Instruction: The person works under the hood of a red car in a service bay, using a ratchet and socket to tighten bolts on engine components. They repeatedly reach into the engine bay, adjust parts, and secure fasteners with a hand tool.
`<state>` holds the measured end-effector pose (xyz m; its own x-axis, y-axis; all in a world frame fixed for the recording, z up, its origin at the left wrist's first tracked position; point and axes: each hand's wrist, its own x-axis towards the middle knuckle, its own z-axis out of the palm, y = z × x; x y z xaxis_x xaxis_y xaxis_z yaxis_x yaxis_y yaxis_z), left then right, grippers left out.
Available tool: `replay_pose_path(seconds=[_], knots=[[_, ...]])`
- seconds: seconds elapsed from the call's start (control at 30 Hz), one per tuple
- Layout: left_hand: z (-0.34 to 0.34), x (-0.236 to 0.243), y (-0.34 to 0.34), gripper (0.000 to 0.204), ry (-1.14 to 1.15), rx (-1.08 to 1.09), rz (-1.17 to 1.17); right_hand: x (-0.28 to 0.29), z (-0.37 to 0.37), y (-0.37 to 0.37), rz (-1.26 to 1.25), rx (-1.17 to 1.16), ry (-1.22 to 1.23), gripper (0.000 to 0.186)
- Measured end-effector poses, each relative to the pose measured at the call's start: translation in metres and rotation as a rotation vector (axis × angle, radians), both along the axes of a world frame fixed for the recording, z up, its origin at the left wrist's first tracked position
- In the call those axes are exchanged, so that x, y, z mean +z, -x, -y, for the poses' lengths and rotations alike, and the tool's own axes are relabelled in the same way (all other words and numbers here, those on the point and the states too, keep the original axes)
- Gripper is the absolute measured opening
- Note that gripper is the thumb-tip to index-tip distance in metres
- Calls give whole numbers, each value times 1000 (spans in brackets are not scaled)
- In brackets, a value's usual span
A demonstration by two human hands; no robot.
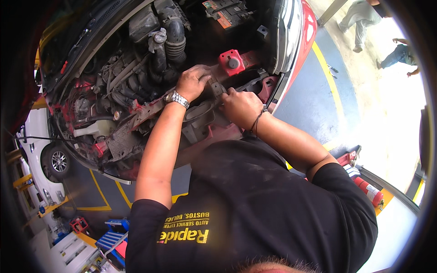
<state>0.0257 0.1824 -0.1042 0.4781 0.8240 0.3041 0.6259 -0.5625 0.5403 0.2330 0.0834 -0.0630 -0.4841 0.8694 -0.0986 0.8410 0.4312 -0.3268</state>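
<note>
Grimy bracket (217,88): prob. stiff, edges maybe sharp

Bracket's at the front of the red car (298,58), btwn L hand (193,84) and R hand (243,109), just below/left of the red mount (232,62) in view. L fingers curl by its upper end, R fingers bunch at its lower side; tips hidden, so can't tell if either's clamped on or only touching. Looks like pressed metal: prob. rigid, fairly light if loose, not fragile. Grime may make it slip a bit. Best hold: flat faces nr. both ends, fingertips off the edges.
</note>
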Motion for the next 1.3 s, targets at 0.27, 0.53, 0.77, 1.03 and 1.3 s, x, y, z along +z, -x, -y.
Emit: replay_pose_path(seconds=[0.27, 0.53, 0.77, 1.03, 1.3], knots=[[4, -2, -9, 18, 49, 102, 41, -1, -3, 1, -22, -27, 34, 32], [4, -11, -4, 13, 41, 74, 110, 24, 6, -11, -370, -83, 40, 31], [5, -6, -6, 13, 57, 88, 131, 62, -28, -55, -999, -89, 89, 45], [8, -4, -6, 17, 89, 100, 84, 50, -103, -10, -588, 199, -175, 24], [8, -3, -6, 18, 196, 145, 95, 38, -136, 11, -148, 249, -292, 29]])
